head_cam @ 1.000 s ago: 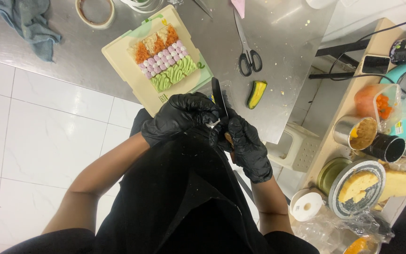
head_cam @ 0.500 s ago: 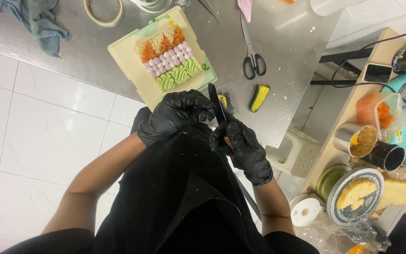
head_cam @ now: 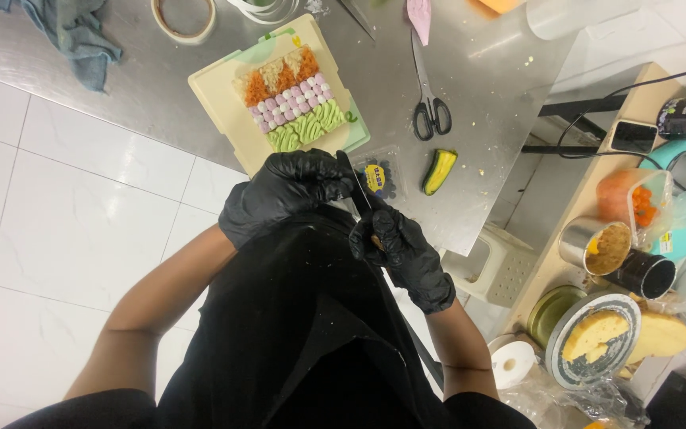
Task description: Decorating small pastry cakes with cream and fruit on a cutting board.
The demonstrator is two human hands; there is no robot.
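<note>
Drawn slightly closer to the body than half a second earlier, both gloved hands now meet just below the table edge, and the slim dark knife blade [head_cam: 356, 189] between them leans a little more upright.

Largest in view, the brushed steel worktable [head_cam: 486, 103] fills the upper part of the scene above a white tiled floor [head_cam: 65, 238]. Near its front edge lies the cream rectangular cake board [head_cam: 220, 99], carrying a cake [head_cam: 294, 99] piped in bands of orange, tan, pink-and-white dots and green swirls. A crumpled blue-grey cloth [head_cam: 77, 36] sits at the far left of the table, with a roll of tape [head_cam: 184, 16] beside it.

The left hand [head_cam: 283, 195], in a black glove, is curled shut around the knife blade just below the board. The right hand [head_cam: 398, 246], also black-gloved, grips the knife's lower end, fingers closed tight; what shows at the grip is too small to tell.

Black-handled scissors [head_cam: 430, 103] lie to the right of the board. A small clear plastic box of dark berries [head_cam: 379, 176] rests just beside the blade, and a short green-and-yellow wedge [head_cam: 440, 171] lies near it.
</note>
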